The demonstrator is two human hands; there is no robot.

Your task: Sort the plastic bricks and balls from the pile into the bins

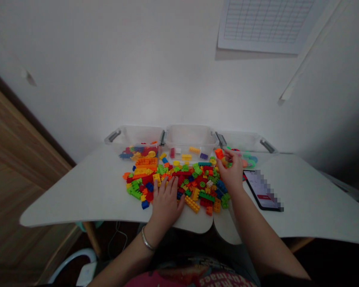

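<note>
Right grip (pixel 231 172) is curled shut around an orange building brick (pixel 219 153), which pokes out above the fingertips with a yellow piece just beside it. Left grip (pixel 166 203) lies spread and flat on the near side of the loose bricks; I cannot tell from here whether anything sits beneath it.

My main concern is the white bench (pixel 317 199): its curved front edge lies close to the heap of mixed bricks (pixel 197 184), so a careless sweep of the left grip could push pieces over the edge. The heap spreads between both grips, and any brick pressed or knocked at its loose margin could skid away. A black smartphone (pixel 261 189), its screen blurred out, lies just right of the right grip, where a wide wrist swing could clip it. The orange building brick looks held mostly by the fingertips, so a slack squeeze could drop it back into the heap.

Three clear plastic bins with grey handles stand side by side along the far edge. Left bin (pixel 134 137) holds a jumble of blue, red and yellow bricks. Middle bin (pixel 188 139) holds only a few pieces, including a magenta brick (pixel 172 153) and a purple brick (pixel 204 156). Right bin (pixel 242 142) holds green and teal rings (pixel 250 161), partly hidden behind the right grip.
</note>
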